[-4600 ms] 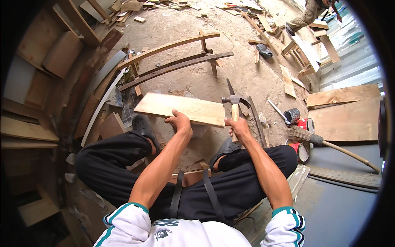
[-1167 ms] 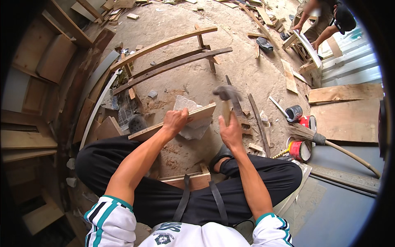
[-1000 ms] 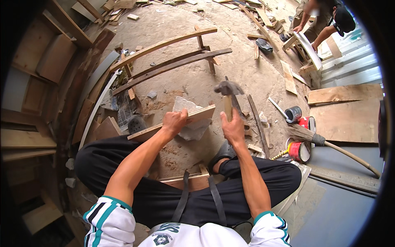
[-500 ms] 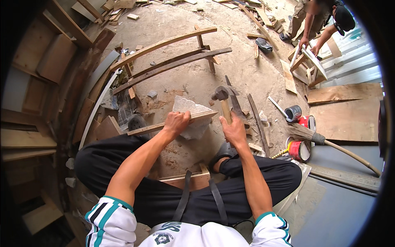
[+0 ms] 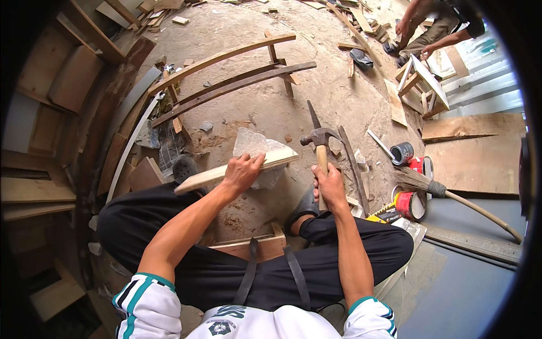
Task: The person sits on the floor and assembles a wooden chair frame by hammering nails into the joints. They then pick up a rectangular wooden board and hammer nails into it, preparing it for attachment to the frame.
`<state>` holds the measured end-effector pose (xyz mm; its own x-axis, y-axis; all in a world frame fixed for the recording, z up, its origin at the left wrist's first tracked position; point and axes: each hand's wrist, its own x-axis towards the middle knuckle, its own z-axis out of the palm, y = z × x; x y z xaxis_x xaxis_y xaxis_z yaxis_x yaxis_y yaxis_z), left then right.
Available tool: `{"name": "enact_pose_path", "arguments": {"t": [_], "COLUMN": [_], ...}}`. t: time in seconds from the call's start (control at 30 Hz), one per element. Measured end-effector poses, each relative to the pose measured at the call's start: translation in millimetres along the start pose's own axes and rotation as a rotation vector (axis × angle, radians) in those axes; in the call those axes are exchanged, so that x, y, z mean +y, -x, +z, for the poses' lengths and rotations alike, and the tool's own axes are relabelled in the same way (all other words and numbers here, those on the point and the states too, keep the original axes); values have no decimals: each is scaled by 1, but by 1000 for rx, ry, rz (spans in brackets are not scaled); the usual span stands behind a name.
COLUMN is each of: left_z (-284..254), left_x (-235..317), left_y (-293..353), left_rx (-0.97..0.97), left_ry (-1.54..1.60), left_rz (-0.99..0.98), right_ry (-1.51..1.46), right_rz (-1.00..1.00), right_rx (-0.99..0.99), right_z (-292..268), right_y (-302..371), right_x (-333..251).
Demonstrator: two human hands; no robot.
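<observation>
My left hand (image 5: 243,172) grips a flat wooden board (image 5: 206,177) by its middle, its fingers wrapped over the far edge. The board lies slantwise over a pale, broken stone slab (image 5: 252,142) on the ground. In my right hand (image 5: 329,185) is a claw hammer (image 5: 320,141), held by its wooden handle, head up and away from the board. A dark pointed tool (image 5: 313,116), partly hidden, lies just behind the hammer head. Between my crossed legs sits a wooden piece (image 5: 265,247).
A wooden frame (image 5: 226,90) with long rails lies ahead. Paint cans (image 5: 402,153), a broom (image 5: 435,187) and a yellow-black box (image 5: 385,214) are at my right. Another person (image 5: 440,28) bends by a small stool (image 5: 424,85) at far right. Wood scraps (image 5: 367,22) litter the far ground.
My right hand has moved the hammer slightly right and down, away from the board. The board has tipped, showing more of its broad face. The other person's hands have left the stool's top.
</observation>
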<state>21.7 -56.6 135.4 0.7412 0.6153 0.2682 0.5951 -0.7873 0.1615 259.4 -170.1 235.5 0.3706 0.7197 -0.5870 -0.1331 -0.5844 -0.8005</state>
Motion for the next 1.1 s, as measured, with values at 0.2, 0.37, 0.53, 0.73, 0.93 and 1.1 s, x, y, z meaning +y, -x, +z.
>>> {"name": "enact_pose_path", "arguments": {"t": [0.2, 0.37, 0.53, 0.73, 0.93, 1.1], "left_z": [9, 46, 74, 40, 50, 42], "left_x": [-5, -26, -29, -36, -113, -155], "left_y": [-2, -5, 15, -1, -10, -6], "left_rx": [46, -6, -70, -319, -278, -642], "left_ry": [-198, -374, -291, 80, -56, 212], "left_rz": [55, 46, 20, -12, -466, -736], "right_ry": [-10, -6, 47, 64, 139, 170], "right_rz": [2, -23, -3, 47, 39, 45], "right_rx": [2, 7, -2, 28, 2, -6], "right_z": [2, 12, 19, 18, 26, 26], "right_y": [-2, -19, -26, -34, -38, -40], "right_x": [2, 22, 35, 43, 45, 44]}}
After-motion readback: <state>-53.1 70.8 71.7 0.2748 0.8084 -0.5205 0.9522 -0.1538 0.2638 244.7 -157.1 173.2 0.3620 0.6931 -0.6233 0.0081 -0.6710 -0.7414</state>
